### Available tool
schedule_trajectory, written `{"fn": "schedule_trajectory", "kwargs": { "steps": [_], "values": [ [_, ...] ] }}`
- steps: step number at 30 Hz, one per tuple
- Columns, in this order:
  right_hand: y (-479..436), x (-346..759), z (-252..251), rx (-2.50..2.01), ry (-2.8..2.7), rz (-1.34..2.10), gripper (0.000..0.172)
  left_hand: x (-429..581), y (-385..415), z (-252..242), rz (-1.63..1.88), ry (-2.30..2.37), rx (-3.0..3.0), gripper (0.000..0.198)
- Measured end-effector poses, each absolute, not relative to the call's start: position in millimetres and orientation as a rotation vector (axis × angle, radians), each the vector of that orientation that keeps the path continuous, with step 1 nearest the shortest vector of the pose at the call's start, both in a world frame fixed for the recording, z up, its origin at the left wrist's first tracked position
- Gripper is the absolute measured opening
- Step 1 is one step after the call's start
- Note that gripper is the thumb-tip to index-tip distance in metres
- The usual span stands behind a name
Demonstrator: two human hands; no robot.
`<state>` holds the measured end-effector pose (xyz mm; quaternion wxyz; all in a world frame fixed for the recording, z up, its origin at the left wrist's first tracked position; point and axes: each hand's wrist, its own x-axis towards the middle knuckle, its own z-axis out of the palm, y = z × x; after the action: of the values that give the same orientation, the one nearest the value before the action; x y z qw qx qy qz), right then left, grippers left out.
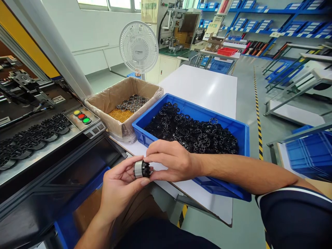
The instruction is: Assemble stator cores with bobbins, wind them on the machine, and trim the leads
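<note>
In front of my body, a short cylindrical stator core point(138, 169) lies on its side, with a silver metal band and a black toothed end piece point(146, 169) facing right. My left hand point(116, 185) is closed round the metal part, its thumb along the underside. The fingers of my right hand point(173, 160) pinch at the black end; exactly where the fingertips touch is partly hidden. Just beyond the right hand stands a blue bin point(243, 138) heaped with black ring-shaped plastic parts point(192, 129).
A plastic-lined carton point(103, 119) holding metal cores stands beside the bin on the white table point(207, 83). At left, a machine bears coloured buttons point(81, 116) and rows of black-ended cores point(33, 138). A white fan point(138, 48) stands behind.
</note>
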<state>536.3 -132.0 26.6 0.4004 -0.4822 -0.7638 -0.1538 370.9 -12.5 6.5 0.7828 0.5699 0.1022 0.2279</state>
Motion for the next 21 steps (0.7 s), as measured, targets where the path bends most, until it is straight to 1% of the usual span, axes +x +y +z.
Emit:
{"fn": "schedule_trajectory", "kwargs": {
  "steps": [9, 15, 17, 20, 21],
  "values": [
    [-136.3, 536.0, 26.4, -1.219, -2.012, -0.554, 0.027, 368.5, -10.5, 3.9, 0.438, 0.229, 1.222, 0.048],
    [-135.3, 533.6, 25.3, -1.245, -2.002, -0.497, 0.023, 363.5, -16.0, -2.0, 0.448, 0.278, 1.28, 0.049],
    [-133.2, 535.8, 24.7, -1.253, -1.95, -0.375, 0.03, 361.1, -19.3, -4.7, 0.444, 0.278, 1.284, 0.051],
    [-128.7, 542.5, 23.7, -1.275, -1.796, -0.021, 0.053, 356.7, -23.9, -9.6, 0.448, 0.22, 1.273, 0.049],
    [-127.3, 544.7, 23.4, -1.27, -1.762, 0.098, 0.056, 355.3, -25.3, -11.7, 0.448, 0.197, 1.276, 0.049]
  ]
}}
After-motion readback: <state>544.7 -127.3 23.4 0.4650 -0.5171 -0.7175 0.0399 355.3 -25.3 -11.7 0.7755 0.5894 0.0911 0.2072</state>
